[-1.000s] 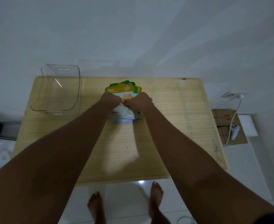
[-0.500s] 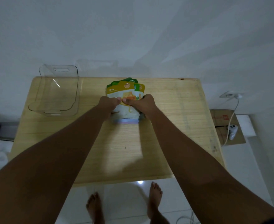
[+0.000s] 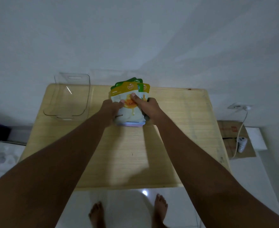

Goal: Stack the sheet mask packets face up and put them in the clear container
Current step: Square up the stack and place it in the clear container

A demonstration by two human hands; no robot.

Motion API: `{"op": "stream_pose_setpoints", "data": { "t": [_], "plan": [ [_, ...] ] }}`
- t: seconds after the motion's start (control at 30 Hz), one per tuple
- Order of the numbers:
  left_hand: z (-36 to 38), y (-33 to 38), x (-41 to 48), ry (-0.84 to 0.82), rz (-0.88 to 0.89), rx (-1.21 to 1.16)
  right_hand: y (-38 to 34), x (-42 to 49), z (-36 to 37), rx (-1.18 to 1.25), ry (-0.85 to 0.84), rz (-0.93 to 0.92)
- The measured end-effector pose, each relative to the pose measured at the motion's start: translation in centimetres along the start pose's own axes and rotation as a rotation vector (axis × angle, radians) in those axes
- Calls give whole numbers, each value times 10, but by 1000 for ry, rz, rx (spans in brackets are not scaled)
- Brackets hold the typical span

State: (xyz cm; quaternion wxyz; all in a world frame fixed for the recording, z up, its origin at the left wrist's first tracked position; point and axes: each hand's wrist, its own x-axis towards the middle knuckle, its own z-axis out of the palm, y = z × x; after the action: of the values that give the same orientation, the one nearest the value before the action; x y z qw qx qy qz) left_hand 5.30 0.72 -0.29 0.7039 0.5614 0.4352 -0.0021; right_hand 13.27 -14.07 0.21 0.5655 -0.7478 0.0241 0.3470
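1. On the printed face of the top packet, the thumb (image 3: 134, 97) of the right hand (image 3: 147, 109) presses down while its other fingers wrap the right edge of the stack of sheet mask packets (image 3: 129, 102); that hand is closed on the stack, pinching it so the layers cannot slide.
2. At the stack's left edge, the left hand (image 3: 110, 108) is likewise closed on the packets, thumb on top and the remaining fingers hidden beneath, judging by how the edge disappears into the palm.
3. The stack sits between both hands, its near end low over the wooden table (image 3: 176, 129); I cannot tell whether it touches. The yellow "Honey" packet faces up, and green and yellow tops fan out behind it, so the pile is gathered but not yet squared.
4. The two-sided hold probably serves to align the edges before carrying.
5. The clear container (image 3: 69, 99) stands empty at the table's far-left corner, well apart from the stack, open side up to receive it.
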Motion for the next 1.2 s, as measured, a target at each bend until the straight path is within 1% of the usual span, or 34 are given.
{"op": "stream_pose_setpoints", "data": {
  "t": [0.1, 0.17, 0.23, 0.33, 0.4, 0.47, 0.57, 0.63, 0.73, 0.87, 0.93, 1.03, 1.1, 1.2],
  "plan": [
    [-15, 24, -18, -10, 68, 3, -23, -4, 18, -34, -4, -55],
    [-34, 46, -30, 16, 127, 9, -43, -5, 40, -58, -36, -98],
    [-62, 67, -32, 46, 168, 18, -66, -8, 66, -57, -78, -151],
    [-117, 89, -23, 41, 242, 52, -91, -12, 113, -75, -148, -272],
    [-152, 100, -11, 16, 315, 114, -98, -11, 146, -43, -151, -369],
    [-183, 106, -1, -13, 425, 191, -102, -7, 178, 2, -141, -462],
    [-212, 108, 11, -36, 525, 244, -104, 3, 211, 37, -95, -576],
    [-220, 106, 18, -17, 574, 247, -100, 16, 225, 39, -45, -613],
    [-223, 101, 35, 43, 665, 266, -89, 35, 239, 2, 65, -588],
    [-221, 92, 61, 49, 750, 292, -79, 47, 237, -11, 168, -617],
    [-217, 85, 71, 36, 775, 293, -75, 52, 234, -26, 183, -616],
    [-208, 72, 81, -8, 743, 281, -64, 54, 237, -65, 188, -571],
    [-204, 63, 86, -50, 698, 248, -55, 56, 242, -96, 198, -598],
    [-206, 50, 94, -22, 683, 236, -49, 61, 252, -150, 198, -633]
  ]
}}
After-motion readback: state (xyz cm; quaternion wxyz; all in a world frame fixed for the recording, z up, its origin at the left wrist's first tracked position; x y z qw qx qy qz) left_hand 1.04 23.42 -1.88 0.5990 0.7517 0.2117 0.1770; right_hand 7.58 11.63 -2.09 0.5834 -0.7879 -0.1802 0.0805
